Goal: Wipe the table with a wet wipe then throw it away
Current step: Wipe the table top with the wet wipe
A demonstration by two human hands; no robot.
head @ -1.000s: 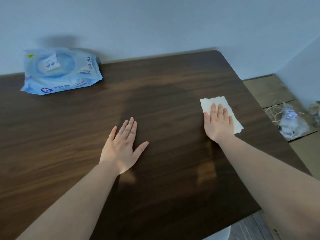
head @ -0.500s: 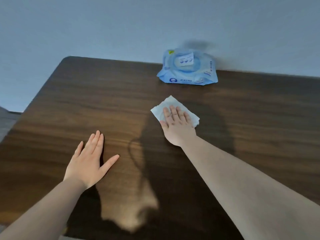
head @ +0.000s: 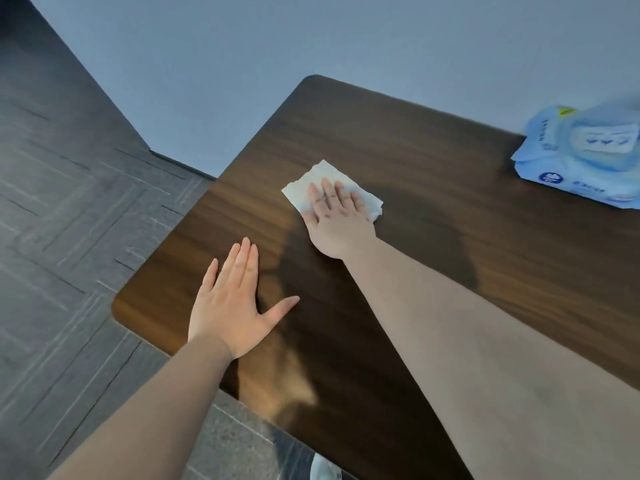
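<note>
Now | right hand (head: 337,216) flat on wet wipe (head: 304,192) | left hand (head: 235,303) splayed on table (head: 450,271)

Table (head: 433,188) dark brown woodgrain; wet wipe (head: 313,183) white; wipe pack (head: 585,161) blue.

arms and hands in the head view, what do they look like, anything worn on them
Both arms are bare right up to where the picture cuts them off: no sleeves, no watch, no bracelet. The left hand and the right hand wear no gloves, and no ring shows on any finger. The nails look short and unpainted.
</note>
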